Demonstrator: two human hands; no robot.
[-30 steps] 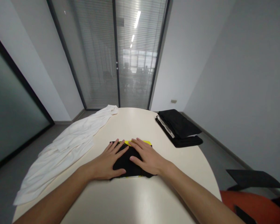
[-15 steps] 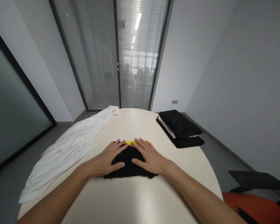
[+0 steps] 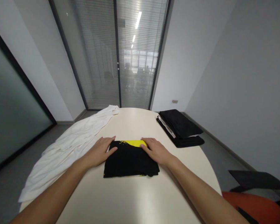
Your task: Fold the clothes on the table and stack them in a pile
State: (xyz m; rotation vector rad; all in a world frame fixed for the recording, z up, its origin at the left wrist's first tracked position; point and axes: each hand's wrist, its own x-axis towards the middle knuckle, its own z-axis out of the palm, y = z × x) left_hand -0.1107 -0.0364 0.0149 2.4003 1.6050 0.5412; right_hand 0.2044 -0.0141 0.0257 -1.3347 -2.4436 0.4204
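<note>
A folded black cloth (image 3: 130, 161) with a yellow patch along its far edge lies flat on the pale table (image 3: 135, 199). At its far left corner rests my left hand (image 3: 101, 151), thumb on the cloth and fingers along the edge, spread apart. My right hand (image 3: 156, 150) touches the far right corner, its thumb over the yellow part and its fingers beyond the edge. Thumb and fingers are apart on both hands, and neither lifts the cloth.
A long white garment (image 3: 67, 146) is spread along the table's left edge. Folded dark clothes (image 3: 180, 124) are stacked at the back right, with something whitish between layers. An orange and black chair (image 3: 252, 207) stands at the lower right.
My hands have moved apart, from the middle of the black cloth out to its far corners. More of the black surface and yellow patch now shows.
</note>
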